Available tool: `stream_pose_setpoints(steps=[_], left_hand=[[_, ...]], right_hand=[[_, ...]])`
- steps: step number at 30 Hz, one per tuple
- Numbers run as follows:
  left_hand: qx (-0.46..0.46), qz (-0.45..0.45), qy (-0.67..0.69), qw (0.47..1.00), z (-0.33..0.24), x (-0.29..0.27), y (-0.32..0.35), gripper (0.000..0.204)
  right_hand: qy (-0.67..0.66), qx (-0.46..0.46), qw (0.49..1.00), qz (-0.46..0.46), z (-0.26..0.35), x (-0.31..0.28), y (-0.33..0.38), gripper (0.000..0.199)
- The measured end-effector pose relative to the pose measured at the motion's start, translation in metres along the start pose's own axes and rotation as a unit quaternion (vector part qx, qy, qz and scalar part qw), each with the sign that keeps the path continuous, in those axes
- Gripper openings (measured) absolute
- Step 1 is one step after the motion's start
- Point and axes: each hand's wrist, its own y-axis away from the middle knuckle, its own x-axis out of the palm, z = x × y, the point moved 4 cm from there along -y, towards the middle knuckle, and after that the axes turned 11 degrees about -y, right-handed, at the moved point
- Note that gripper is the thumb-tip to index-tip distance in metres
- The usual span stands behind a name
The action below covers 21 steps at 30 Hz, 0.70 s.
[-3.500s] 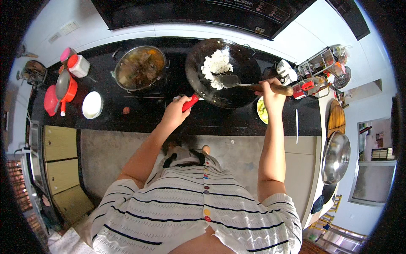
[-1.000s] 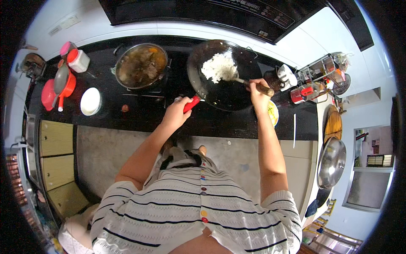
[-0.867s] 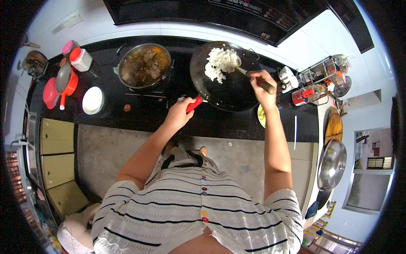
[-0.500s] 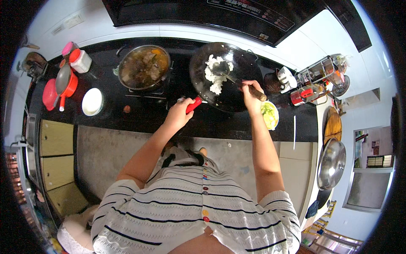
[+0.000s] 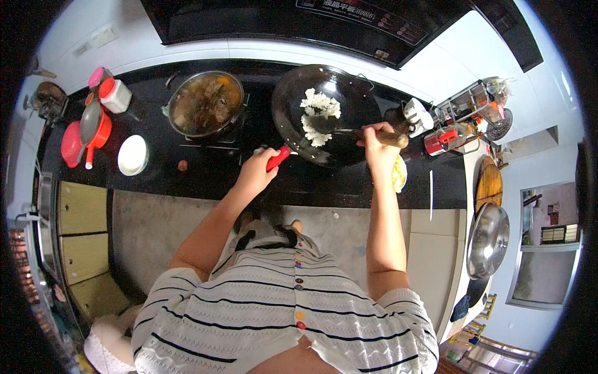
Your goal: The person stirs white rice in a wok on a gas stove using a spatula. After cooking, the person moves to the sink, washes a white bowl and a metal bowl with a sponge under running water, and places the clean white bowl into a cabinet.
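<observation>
So both hands are busy: the left hand (image 5: 255, 171) has its fingers curled round the red handle (image 5: 278, 159) of a dark wok (image 5: 360, 100), and the right hand (image 5: 379, 146) is wrapped round the wooden grip of a spatula (image 5: 395, 139), gap between fingers and palm basically filled by it. The spatula's blade sits down in the wok, among a clumpy white food (image 5: 316, 105) that looks like cooked rice, left of the wok's middle, a few bits scattered up the sides. Just by the right wrist, partly covered by it, is a dish of something yellow (image 5: 400, 173). Left of the wok on the same black surface (image 5: 324, 193) there's a metal pot (image 5: 189, 134) of brothy brown stew (image 5: 208, 103), then a white bowl (image 5: 146, 163), a little orange pan (image 5: 104, 129) and a red-lidded jar (image 5: 116, 96). Over right, a red container (image 5: 436, 144) has pale markings too small to make out, and a shiny lid (image 5: 488, 240) leans further off. Writing-wise, the black range hood (image 5: 218, 22) up top carries a strip of light printed characters with small symbols, plus a tiny sticker (image 5: 381, 55) near its lower edge.
</observation>
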Motion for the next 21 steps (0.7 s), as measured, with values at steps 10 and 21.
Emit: stream_pose_setpoints(steps=[10,21], left_hand=[[0.009,-0.017,0.022,1.000,0.000,0.004,0.000,0.038],[0.027,-0.027,0.011,0.999,-0.008,-0.003,-0.001,0.035]], right_hand=[[-0.020,0.014,1.000,-0.010,-0.001,-0.022,0.001,0.013],[0.100,-0.094,0.990,0.019,-0.045,-0.023,0.002,0.007]])
